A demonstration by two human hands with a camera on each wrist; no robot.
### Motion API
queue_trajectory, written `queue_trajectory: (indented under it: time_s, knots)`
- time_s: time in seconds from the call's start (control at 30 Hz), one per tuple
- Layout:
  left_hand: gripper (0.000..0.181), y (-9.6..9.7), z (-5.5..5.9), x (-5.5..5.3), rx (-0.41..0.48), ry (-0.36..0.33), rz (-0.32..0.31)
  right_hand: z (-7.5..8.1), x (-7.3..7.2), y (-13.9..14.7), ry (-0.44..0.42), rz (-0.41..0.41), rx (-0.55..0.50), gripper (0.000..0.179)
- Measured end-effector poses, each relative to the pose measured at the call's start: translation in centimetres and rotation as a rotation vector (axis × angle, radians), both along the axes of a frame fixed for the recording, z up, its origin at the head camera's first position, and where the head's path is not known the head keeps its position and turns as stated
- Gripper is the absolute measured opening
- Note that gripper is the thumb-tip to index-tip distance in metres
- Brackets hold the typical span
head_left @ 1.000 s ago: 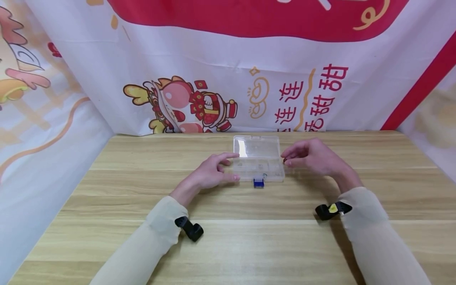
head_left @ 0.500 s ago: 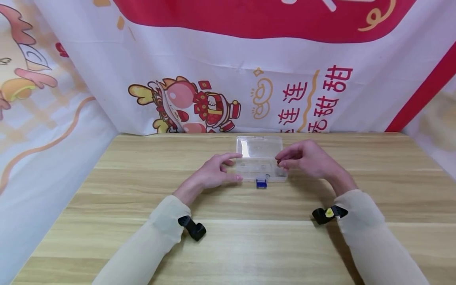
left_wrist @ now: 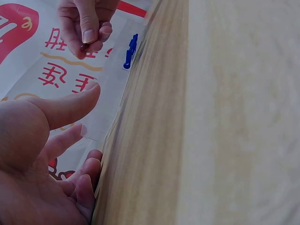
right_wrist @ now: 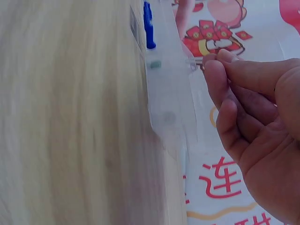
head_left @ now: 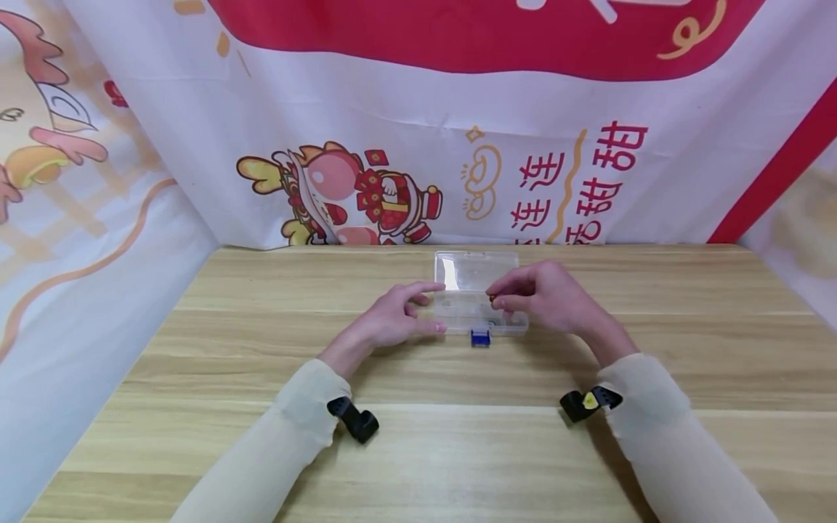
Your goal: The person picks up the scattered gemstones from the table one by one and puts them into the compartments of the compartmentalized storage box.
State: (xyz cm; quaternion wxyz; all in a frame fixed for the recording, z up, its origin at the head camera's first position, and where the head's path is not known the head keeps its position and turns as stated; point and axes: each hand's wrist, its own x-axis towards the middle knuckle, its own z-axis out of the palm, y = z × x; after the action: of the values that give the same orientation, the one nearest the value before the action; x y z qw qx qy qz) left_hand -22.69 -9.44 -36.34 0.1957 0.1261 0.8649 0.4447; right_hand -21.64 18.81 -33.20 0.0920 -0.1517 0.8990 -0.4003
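A clear plastic compartment box (head_left: 454,325) lies on the table with its transparent lid (head_left: 479,269) raised at the back. At its front edge is a blue clasp (head_left: 480,338). My left hand (head_left: 391,314) is at the box's left side, thumb and index finger extended along the near and far corners; exact contact is hard to tell. Above the box's right half, my right hand (head_left: 546,299) pinches a tiny dark reddish-brown piece (left_wrist: 84,47) between thumb and fingertips. Its kind is too small to make out. Small items inside the box are blurred.
The box stands towards the far edge of the wooden table (head_left: 425,450). Behind it hangs a white and red printed cloth (head_left: 392,94); another patterned cloth (head_left: 118,290) borders the left side.
My right hand has moved left from beside the box's right end to over its compartments, still pinching the small piece. My left hand stays at the box's left side.
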Motion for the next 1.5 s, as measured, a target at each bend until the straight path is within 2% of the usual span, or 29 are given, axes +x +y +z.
queue_trajectory:
  time_s: [0.47,1.03,1.5]
  knots:
    - [0.073,0.0,0.3,-0.1,-0.011,0.002,-0.011,-0.6,0.2,-2.2,0.113,0.076,0.075,0.015]
    - [0.072,0.0,0.0,-0.2,-0.009,0.002,-0.009,-1.0,0.4,-2.7,0.052,0.067,0.153,0.014]
    - [0.072,0.0,0.0,0.0,-0.007,0.002,-0.005,-1.2,0.5,-2.9,0.049,0.071,0.165,0.013]
